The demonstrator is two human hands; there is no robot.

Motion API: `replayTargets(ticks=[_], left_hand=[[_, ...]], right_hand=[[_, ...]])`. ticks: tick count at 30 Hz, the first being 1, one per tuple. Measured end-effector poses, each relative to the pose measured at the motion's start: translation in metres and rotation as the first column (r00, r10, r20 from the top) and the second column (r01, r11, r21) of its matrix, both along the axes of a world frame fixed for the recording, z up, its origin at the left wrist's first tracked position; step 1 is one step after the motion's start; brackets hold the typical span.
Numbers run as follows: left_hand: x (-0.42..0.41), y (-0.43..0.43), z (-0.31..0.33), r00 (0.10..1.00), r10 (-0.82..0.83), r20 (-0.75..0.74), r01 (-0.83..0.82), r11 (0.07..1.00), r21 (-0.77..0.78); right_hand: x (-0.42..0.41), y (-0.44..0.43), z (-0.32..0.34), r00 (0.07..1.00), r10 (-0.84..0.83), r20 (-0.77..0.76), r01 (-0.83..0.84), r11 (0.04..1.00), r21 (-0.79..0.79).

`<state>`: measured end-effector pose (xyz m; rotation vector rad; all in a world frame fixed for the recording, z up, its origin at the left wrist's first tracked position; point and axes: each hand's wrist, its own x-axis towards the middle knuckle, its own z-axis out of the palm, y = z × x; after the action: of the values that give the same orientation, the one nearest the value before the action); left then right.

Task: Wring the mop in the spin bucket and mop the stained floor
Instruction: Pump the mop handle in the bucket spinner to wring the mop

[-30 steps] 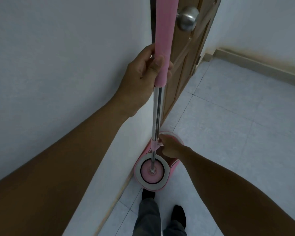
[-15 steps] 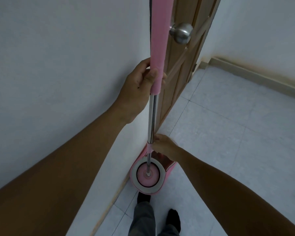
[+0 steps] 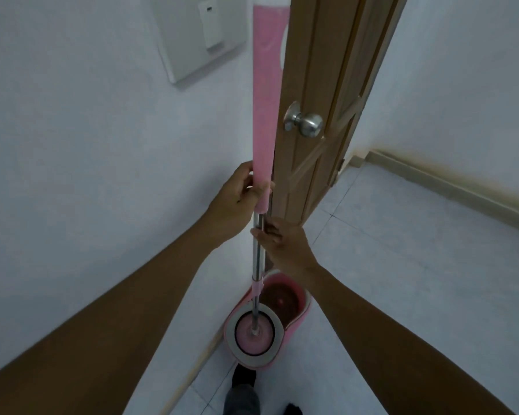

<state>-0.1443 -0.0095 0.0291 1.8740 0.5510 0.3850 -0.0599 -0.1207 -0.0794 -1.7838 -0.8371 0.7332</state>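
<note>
The mop handle (image 3: 265,109) stands upright, with a long pink grip above a bare metal shaft (image 3: 257,265). Its pink round head (image 3: 253,335) sits inside the white-rimmed spinner of the pink spin bucket (image 3: 297,322), which rests on the floor against the wall. My left hand (image 3: 237,202) is closed around the bottom of the pink grip. Just below it, my right hand (image 3: 282,244) wraps the metal shaft from the right side.
A wooden door (image 3: 327,109) with a steel knob (image 3: 304,121) stands open right behind the handle. A light switch plate (image 3: 204,34) hangs on the white wall to the left. Pale floor tiles (image 3: 417,265) stretch right. My feet (image 3: 244,381) stand below the bucket.
My right hand has left the pink collar low on the shaft and risen to grasp the metal shaft just under my left hand. The view has tilted upward.
</note>
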Motion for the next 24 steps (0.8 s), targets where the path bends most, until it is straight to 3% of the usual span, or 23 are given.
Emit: replayTargets(ticks=[5,17,24], left_hand=[[-0.028,-0.016,0.027,0.999,0.048,0.025,-0.049,0.998,0.050],[-0.088,-0.019,0.052,0.977,0.182,-0.111,-0.140,0.941,0.307],[-0.089,-0.007,0.063,0.940,0.248,-0.235,-0.185,0.948,0.260]], right_hand=[[-0.019,-0.014,0.021,0.993,0.092,0.078,-0.089,0.995,-0.040],[-0.061,-0.003,0.028,0.953,0.163,0.256,-0.151,0.986,-0.064],[-0.073,0.017,0.035,0.881,0.170,0.441,-0.111,0.981,-0.158]])
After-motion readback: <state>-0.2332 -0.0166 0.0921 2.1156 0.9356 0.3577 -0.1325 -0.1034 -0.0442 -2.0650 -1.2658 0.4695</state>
